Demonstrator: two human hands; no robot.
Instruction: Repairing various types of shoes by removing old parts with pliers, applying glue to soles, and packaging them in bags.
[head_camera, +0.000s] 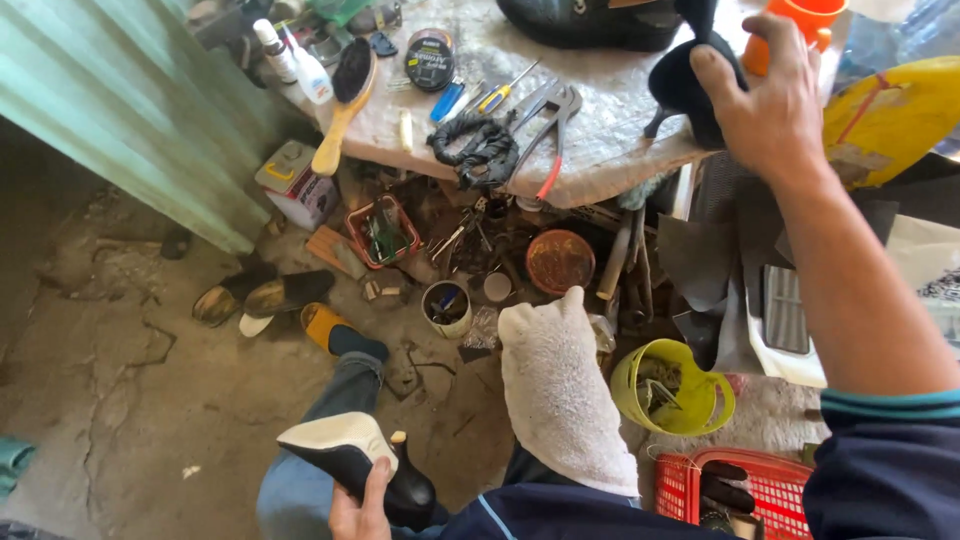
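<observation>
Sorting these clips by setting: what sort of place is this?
Probably a shoe-repair workplace: the left hand holds a black heeled shoe, with a shoe brush and pliers on the cluttered worktable.

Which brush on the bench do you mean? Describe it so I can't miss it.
Start at the grey stone-topped bench at the top. On its left end, beside two small white bottles, lies the wooden-handled brush with black bristles. Its pale handle overhangs the bench edge, unlike the metal pliers further right.

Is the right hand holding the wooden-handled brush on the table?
No. The right hand grips a black shoe at the table's edge, while the brush lies untouched on the far left of the table.
</observation>
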